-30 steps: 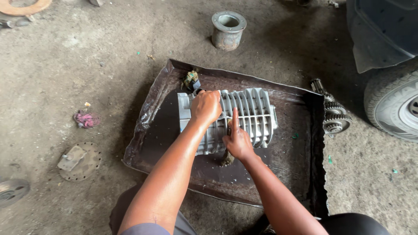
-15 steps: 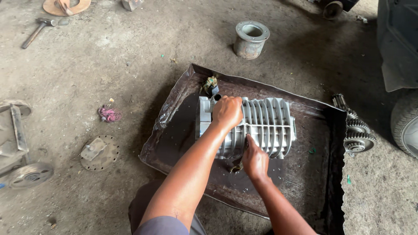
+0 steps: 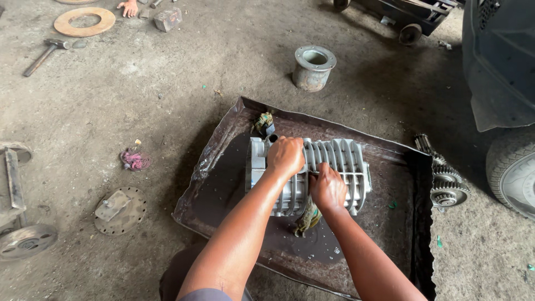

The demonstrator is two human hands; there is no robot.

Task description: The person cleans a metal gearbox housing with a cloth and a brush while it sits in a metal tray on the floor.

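Left hand (image 3: pixel 285 157) clamped palm-down over the finned metal casing (image 3: pixel 334 167); right hand (image 3: pixel 327 188) presses a rag (image 3: pixel 307 218) against its ribs.

Both forearms seen bare, no watch, rings or gloves worn; left hand (image 3: pixel 286 156) and right hand (image 3: pixel 327 189) uncovered; grey short sleeve edge (image 3: pixel 209 295) glimpsed at left upper arm; dark trousers worn

Soft, even daylight (faint shadows), sharp throughout, slight edge distortion.
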